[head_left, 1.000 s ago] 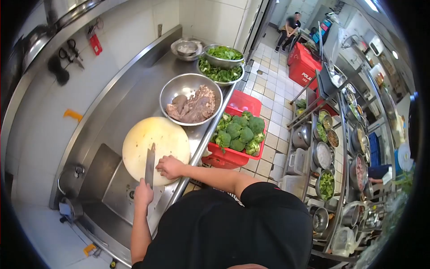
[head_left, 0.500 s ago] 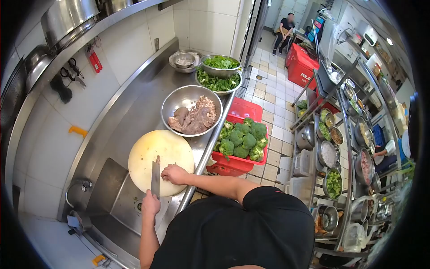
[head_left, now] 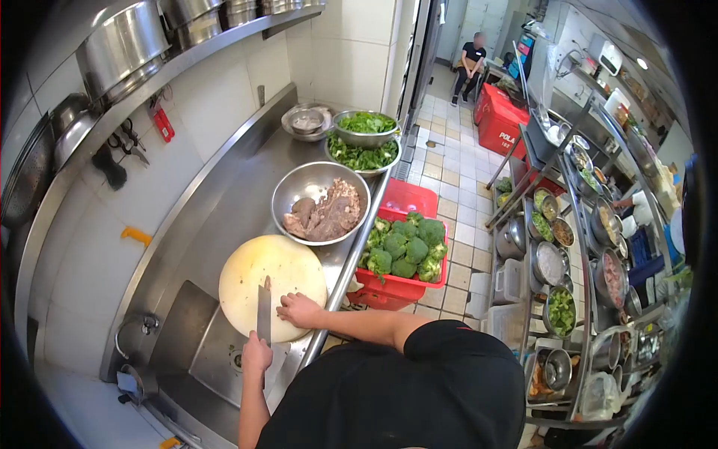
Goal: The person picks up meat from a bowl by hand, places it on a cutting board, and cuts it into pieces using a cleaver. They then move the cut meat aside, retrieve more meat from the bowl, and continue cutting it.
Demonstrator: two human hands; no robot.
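My left hand (head_left: 256, 353) is closed around the handle of a cleaver (head_left: 265, 314), its blade pointing away from me over a round, pale yellow chopping board (head_left: 243, 269). A small brown piece of meat (head_left: 268, 282) lies by the blade's tip, and a few crumbs dot the board. Just right of the blade, my right hand (head_left: 301, 310) rests on the board with its fingers apart and nothing visible in them. Beyond the board stands a steel bowl (head_left: 280, 191) with cooked-looking meat (head_left: 329, 213), some in a large lump and some in small pieces.
Bowls of leafy greens (head_left: 365, 123) stand at the counter's far end. A red crate (head_left: 404, 288) of broccoli (head_left: 404, 243) sits right of the counter. The sink (head_left: 217, 322) lies left of the board. Racks with food bowls (head_left: 559, 308) line the right; a person (head_left: 470, 67) sits far back.
The right hand has shifted slightly right, and its fingers look more spread. The cleaver stays in the left hand on the board. The whole view has tilted a little.
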